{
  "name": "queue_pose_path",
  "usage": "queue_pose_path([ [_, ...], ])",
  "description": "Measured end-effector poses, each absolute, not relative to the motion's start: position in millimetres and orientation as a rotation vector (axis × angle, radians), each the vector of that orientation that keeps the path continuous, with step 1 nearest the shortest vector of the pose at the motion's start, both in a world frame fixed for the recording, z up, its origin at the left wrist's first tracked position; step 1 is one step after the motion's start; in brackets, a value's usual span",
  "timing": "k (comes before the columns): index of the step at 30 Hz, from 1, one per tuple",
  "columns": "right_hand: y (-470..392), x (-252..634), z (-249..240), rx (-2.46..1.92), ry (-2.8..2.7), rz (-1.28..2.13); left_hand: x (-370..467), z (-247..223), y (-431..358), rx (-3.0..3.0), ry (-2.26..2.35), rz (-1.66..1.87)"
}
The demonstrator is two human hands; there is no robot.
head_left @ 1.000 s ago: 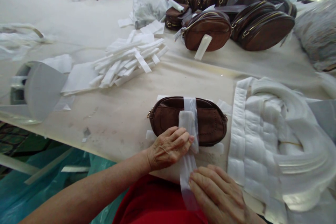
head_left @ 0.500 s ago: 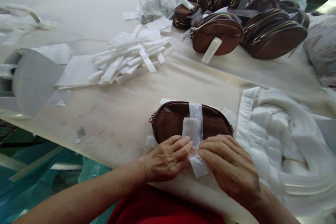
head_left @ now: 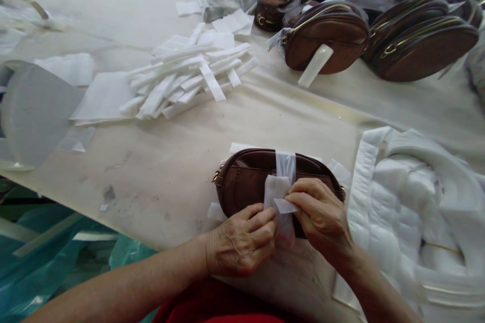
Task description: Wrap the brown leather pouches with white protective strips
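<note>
A small brown oval bag (head_left: 246,181) lies in front of me on the table, with a gold ring at its left end. A thin white strip (head_left: 286,164) wraps across its middle, and a thicker white piece lies beneath my fingertips. My left hand (head_left: 244,239) is closed at the bag's lower edge, fingertips pressed on the lower part of the white piece; its thumb is hidden. Between thumb and fingers, my right hand (head_left: 320,217) pinches the strip's loose end, which is folded up over the bag's front.
White folded strips (head_left: 189,70) are heaped beyond the bag. Several brown bags (head_left: 424,50) stand at the back right. White padded material (head_left: 386,202) lies to the right, a grey tape dispenser-like object (head_left: 41,111) to the left. Teal plastic (head_left: 56,272) hangs below the table edge (head_left: 76,207).
My right hand has moved up and brought the strip's loose end from below the bag onto its front. My left hand stays by the lower edge, fingers more curled.
</note>
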State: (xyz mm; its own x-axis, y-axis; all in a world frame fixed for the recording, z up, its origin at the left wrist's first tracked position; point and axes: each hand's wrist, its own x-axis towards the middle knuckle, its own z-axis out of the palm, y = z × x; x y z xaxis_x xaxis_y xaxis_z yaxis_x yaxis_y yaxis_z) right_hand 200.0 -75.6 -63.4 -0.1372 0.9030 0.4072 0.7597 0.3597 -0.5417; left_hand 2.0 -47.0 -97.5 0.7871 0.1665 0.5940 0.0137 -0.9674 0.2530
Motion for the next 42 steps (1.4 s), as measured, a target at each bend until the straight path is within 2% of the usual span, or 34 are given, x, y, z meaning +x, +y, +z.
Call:
queue_pose_path([
  [7,-77.2,195.1,-71.5,-1.541,-1.895,0.268,9.9,-78.1,-51.1,2.601,0.316,0.888],
  [11,-77.9,195.4,-73.0,-1.533,-1.904,0.271,19.6,-70.4,-49.1,2.761,0.521,0.923],
  [20,-75.4,194.4,-71.4,-1.616,-1.642,0.266,18.2,-85.6,-46.6,2.964,0.445,0.908],
  [34,-75.8,190.5,-69.4,-1.621,-1.605,0.222,17.8,-87.0,-48.5,3.039,0.470,0.820],
  [37,-95.3,204.0,-52.1,-1.623,-1.574,0.075,18.1,-88.4,-48.9,3.028,0.491,0.825],
  [42,-155.6,290.8,-28.1,-1.974,-1.344,-0.558,18.9,-88.4,-49.3,3.002,0.486,0.857],
])
